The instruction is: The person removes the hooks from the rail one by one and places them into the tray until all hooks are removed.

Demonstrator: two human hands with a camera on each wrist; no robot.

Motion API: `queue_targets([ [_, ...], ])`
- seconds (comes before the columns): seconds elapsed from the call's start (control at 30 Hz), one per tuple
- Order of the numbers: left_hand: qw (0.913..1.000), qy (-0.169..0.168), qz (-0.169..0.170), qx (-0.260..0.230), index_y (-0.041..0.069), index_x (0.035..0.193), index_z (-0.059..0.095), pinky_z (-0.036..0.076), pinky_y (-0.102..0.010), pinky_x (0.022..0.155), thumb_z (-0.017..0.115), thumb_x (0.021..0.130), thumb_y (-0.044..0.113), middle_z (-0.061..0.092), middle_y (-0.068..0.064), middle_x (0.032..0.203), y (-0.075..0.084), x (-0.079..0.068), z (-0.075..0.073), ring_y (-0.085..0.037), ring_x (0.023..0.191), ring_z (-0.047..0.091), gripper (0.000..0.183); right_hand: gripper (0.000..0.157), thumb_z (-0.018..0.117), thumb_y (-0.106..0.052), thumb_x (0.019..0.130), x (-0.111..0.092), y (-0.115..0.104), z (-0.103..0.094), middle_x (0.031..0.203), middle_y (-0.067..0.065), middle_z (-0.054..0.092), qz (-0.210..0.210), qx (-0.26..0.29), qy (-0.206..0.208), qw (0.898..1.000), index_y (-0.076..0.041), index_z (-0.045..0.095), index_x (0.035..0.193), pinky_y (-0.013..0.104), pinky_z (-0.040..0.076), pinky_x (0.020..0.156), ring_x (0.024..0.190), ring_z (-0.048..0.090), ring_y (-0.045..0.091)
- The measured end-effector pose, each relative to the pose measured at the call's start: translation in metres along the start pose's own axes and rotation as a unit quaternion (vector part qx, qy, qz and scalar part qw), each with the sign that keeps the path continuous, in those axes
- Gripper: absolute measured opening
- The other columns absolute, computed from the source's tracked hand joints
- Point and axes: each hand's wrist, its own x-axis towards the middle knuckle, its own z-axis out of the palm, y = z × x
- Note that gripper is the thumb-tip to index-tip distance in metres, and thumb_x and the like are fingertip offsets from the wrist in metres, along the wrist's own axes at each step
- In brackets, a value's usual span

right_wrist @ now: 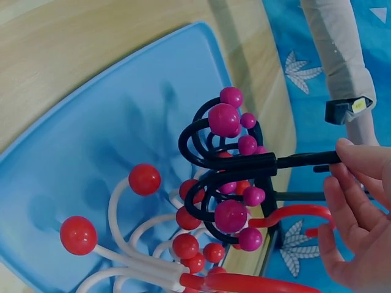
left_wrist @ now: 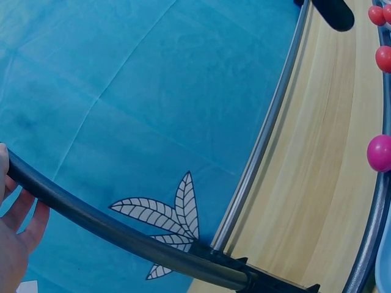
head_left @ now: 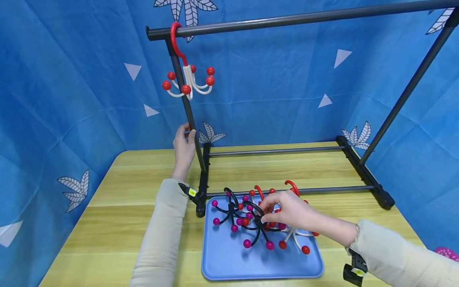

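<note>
My right hand (head_left: 287, 209) pinches the hook stem of a black multi-arm hanger (right_wrist: 247, 163) with pink ball tips, over the blue tray (head_left: 229, 268). Whether that hanger still touches the pieces beneath it, I cannot tell. Another black hanger (head_left: 231, 209) with pink balls lies at the tray's left. White hangers with red hooks and red balls, such as this white hanger (right_wrist: 143, 268), sit close to my right hand. My left hand (head_left: 184, 148) grips the left post (left_wrist: 91, 210) of a dark rack, its fingers partly behind the post.
From the left end of the rack's top bar (head_left: 287, 23) hangs a white hanger (head_left: 189, 77) with a red hook. The rack's feet and lower rails (head_left: 276, 152) stand on a wooden table (head_left: 125, 223). A blue patterned cloth (head_left: 265, 91) surrounds the table's back and sides.
</note>
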Motion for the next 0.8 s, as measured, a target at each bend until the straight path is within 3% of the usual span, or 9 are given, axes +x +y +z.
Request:
queue_targets([
  [0.3, 0.9999, 0.008, 0.004, 0.008, 0.007, 0.121, 0.050, 0.047, -0.039, 0.085, 0.046, 0.095, 0.023, 0.053, -0.012, 0.113, -0.0020, 0.0033, -0.0024, -0.027, 0.104, 0.053, 0.031, 0.015, 0.074, -0.021, 0.075, 0.0017, 0.0005, 0.0022, 0.081, -0.011, 0.063, -0.013, -0.008, 0.008, 1.000, -0.015, 0.069, 0.088, 0.021, 0.049, 0.066, 0.077, 0.057, 0.004],
  [0.47, 0.9999, 0.005, 0.001, 0.010, 0.007, 0.120, 0.051, 0.047, -0.039, 0.085, 0.047, 0.095, 0.022, 0.053, -0.012, 0.113, -0.0023, 0.0009, -0.0026, -0.027, 0.104, 0.053, 0.030, 0.011, 0.074, -0.019, 0.075, -0.0022, -0.0044, 0.0008, 0.079, -0.013, 0.064, -0.001, 0.005, 0.016, 1.000, -0.017, 0.068, 0.084, 0.022, 0.048, 0.064, 0.075, 0.057, 0.003],
  [0.8, 1.0000, 0.000, 0.003, 0.004, 0.006, 0.121, 0.050, 0.046, -0.040, 0.086, 0.047, 0.095, 0.020, 0.053, -0.012, 0.114, -0.0002, -0.0007, -0.0011, -0.028, 0.104, 0.053, 0.030, 0.013, 0.076, -0.024, 0.073, -0.0071, -0.0083, -0.0025, 0.071, -0.013, 0.060, -0.008, 0.011, -0.013, 1.000, -0.023, 0.063, 0.076, 0.022, 0.047, 0.058, 0.069, 0.056, 0.002],
])
